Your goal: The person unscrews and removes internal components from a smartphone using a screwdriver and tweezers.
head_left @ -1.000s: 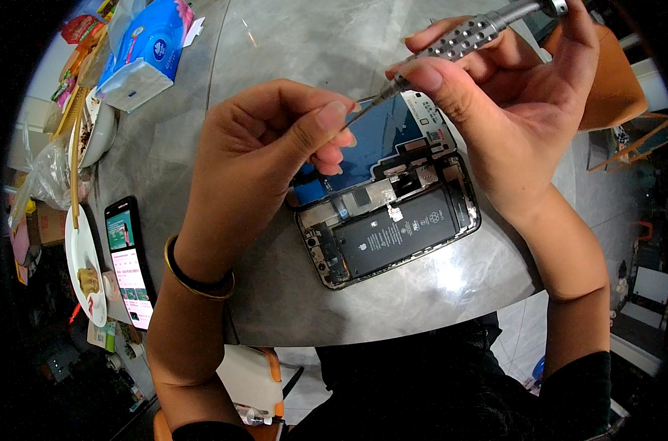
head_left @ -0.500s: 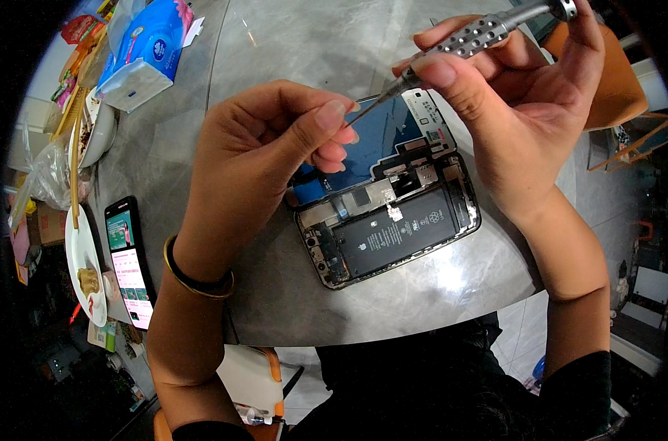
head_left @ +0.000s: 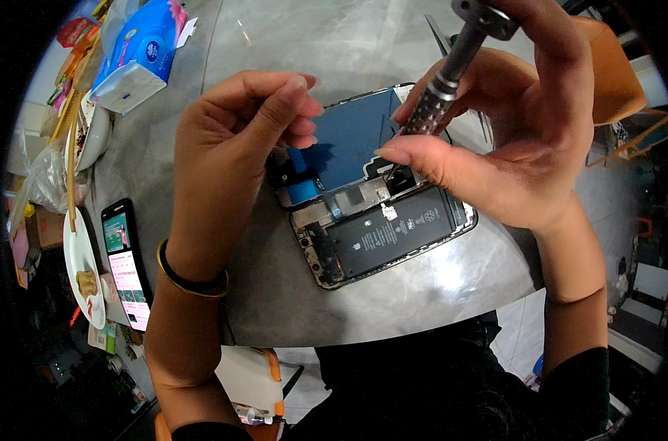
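Observation:
An opened smartphone (head_left: 393,231) lies on the table, its black battery and metal inner parts bare. The lifted-off screen half (head_left: 349,136), bluish on its inner side, lies along the phone's far edge. My right hand (head_left: 521,147) grips a silver screwdriver (head_left: 431,106) with a dimpled handle, held steeply tilted. Its thin tip points down at the inner parts just beyond the battery; whether it touches cannot be made out. To the left of the screen half, my left hand (head_left: 235,136) hovers with thumb and fingertips pinched together. Whatever lies between them, if anything, is hidden.
At the left lies a lit phone (head_left: 128,272) beside a white plate (head_left: 79,242) with food scraps. Farther back are a bowl (head_left: 95,136), chopsticks and a blue tissue pack (head_left: 139,55). A slim dark tool (head_left: 437,35) lies partly behind my right hand.
The screwdriver's tip has left my left fingertips and swung down over the phone's inner parts, the handle now steeper. My left hand has shifted a little left and away, still pinched.

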A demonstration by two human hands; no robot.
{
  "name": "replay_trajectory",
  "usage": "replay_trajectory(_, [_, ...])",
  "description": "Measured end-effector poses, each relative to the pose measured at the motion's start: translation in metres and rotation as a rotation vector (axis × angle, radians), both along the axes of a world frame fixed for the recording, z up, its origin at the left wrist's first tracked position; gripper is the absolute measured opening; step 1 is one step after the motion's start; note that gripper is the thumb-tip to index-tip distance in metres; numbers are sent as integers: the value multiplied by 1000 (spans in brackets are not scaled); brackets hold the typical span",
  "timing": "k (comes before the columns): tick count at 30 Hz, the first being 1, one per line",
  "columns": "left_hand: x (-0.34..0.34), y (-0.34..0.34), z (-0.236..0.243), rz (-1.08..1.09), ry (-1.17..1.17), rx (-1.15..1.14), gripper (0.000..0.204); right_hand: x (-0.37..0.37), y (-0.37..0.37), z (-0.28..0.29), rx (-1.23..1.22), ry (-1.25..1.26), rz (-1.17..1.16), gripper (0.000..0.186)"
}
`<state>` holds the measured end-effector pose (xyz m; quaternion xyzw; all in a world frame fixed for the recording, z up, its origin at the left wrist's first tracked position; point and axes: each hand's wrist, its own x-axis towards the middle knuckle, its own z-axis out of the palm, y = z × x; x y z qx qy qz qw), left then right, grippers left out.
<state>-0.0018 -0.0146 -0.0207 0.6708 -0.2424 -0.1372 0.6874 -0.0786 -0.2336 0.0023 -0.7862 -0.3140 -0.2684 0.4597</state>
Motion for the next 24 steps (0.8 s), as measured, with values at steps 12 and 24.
replay_trajectory(12, [-4,0,8,-209,-829,452,48,-3,0,-4,-72,-10,-28,65])
replay_trajectory(24, [-7,-3,4,-225,-714,404,52,-5,3,-4,-89,-25,-74,61])
